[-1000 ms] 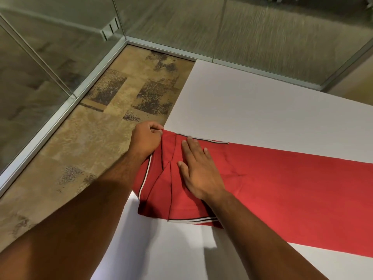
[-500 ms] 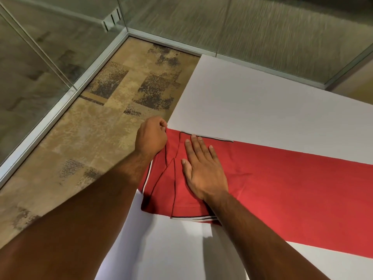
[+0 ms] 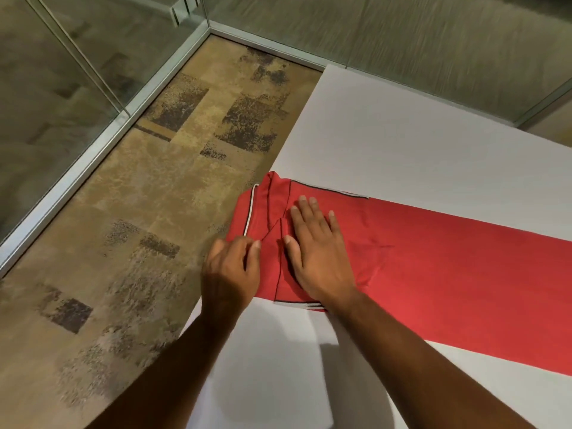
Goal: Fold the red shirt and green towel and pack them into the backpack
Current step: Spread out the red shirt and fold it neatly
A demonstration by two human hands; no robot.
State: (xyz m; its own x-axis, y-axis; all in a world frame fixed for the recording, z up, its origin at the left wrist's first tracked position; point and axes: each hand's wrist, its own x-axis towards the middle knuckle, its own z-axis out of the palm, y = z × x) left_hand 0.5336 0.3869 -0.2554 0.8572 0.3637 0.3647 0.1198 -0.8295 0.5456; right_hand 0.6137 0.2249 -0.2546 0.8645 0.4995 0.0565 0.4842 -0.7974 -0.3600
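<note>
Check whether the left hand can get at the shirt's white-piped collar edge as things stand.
Probably yes. The left hand sits just below the collar edge of the red shirt, nothing between them; the right hand lies flat farther right, off that path.

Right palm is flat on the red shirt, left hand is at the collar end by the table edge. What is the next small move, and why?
Probably close the left hand on the collar end of the red shirt with white-trimmed collar and fold it toward the right hand. That end overhangs the white table edge, the shirt is a long band, and the flat right palm pins it.
</note>
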